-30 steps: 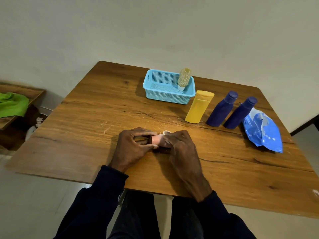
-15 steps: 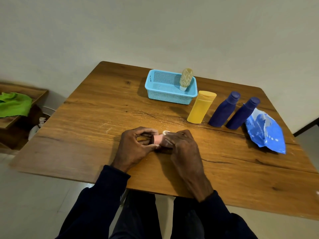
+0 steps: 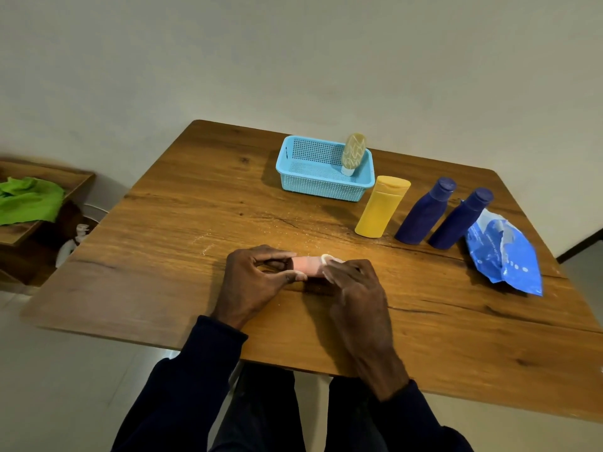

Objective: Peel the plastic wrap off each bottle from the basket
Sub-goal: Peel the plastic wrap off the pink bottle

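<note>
A small pink bottle point(image 3: 306, 265) with a white cap lies on its side between my hands, near the table's front middle. My left hand point(image 3: 253, 282) pinches its left end between thumb and fingers. My right hand point(image 3: 354, 288) grips its right end near the cap, fingers curled over it; any wrap on it is hard to tell. The light blue basket point(image 3: 293, 177) at the back holds one patterned beige bottle point(image 3: 353, 153), standing cap down. To the basket's right stand a yellow bottle point(image 3: 381, 207) and two dark blue bottles point(image 3: 424, 212) point(image 3: 460, 220).
Crumpled blue plastic wrap point(image 3: 504, 256) lies at the right, beside the blue bottles. The wooden table point(image 3: 163, 256) has its front edge close to my body. A low wooden shelf with a green cloth point(image 3: 29, 202) stands off to the left.
My hands have barely moved; the fingers shift slightly on the pink bottle. The camera view has drifted a little.
</note>
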